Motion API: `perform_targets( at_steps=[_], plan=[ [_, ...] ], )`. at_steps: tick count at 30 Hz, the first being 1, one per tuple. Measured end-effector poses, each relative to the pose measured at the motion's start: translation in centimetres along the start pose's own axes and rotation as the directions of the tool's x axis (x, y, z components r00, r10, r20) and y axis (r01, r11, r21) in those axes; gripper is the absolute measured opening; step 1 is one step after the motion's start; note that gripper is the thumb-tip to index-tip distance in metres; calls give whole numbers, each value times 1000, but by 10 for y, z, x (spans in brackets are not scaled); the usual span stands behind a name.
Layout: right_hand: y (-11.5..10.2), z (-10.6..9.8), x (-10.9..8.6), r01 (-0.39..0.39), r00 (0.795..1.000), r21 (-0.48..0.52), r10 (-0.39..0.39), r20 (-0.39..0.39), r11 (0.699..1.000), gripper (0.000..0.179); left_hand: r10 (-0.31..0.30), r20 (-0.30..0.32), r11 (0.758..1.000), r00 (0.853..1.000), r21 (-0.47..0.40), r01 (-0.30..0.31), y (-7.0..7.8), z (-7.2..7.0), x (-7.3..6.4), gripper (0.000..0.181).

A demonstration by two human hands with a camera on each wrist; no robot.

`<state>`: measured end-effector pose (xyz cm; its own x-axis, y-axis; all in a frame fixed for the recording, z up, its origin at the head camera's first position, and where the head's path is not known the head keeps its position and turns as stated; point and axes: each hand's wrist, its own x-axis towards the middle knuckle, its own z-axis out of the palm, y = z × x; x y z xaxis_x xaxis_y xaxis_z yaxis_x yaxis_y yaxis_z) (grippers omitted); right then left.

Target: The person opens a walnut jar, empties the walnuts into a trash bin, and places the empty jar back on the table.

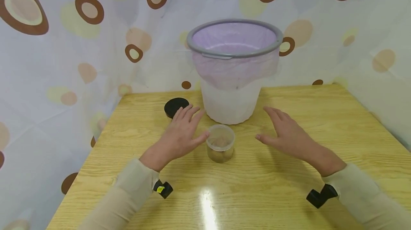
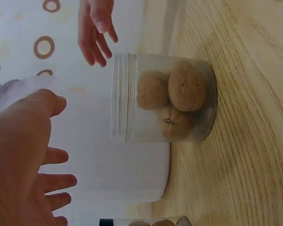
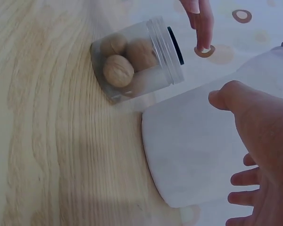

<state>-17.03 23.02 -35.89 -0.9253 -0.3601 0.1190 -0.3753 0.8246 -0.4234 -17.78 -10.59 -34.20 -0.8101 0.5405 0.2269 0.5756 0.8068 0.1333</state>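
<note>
A clear plastic jar (image 1: pixel 220 144) stands upright and uncovered on the table, with several walnuts (image 2: pixel 186 88) inside it. My left hand (image 1: pixel 179 133) hovers just to the jar's left, fingers spread, thumb tip overlapping the rim in the head view. To the right, farther off, my right hand (image 1: pixel 287 135) is held with straight fingers and holds nothing. Behind the left hand is a second jar with a black lid (image 1: pixel 176 106), its body mostly hidden in the head view. Its lower part shows at the bottom edge of the left wrist view, with brown contents (image 2: pixel 164 222).
A white bin (image 1: pixel 231 101) with a grey rim and a pale purple liner stands behind the open jar. The wooden table (image 1: pixel 257 194) reaches to a patterned curtain (image 1: pixel 109 44) at the back and sides.
</note>
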Motion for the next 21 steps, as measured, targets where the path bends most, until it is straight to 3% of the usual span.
perform_targets(
  at_steps=[8, 21],
  plan=[
    [-9, 12, -1, -3, 1000, 91, 0, 32, 996, 93, 35, -10, 997, 999, -70, -35, 8, 10, 2, 62],
    [-19, 43, 0, 51, 998, 221, -59, 31, 974, 85, 36, 66, 990, 997, -135, -27, 29, 17, 11, 57]
  ],
)
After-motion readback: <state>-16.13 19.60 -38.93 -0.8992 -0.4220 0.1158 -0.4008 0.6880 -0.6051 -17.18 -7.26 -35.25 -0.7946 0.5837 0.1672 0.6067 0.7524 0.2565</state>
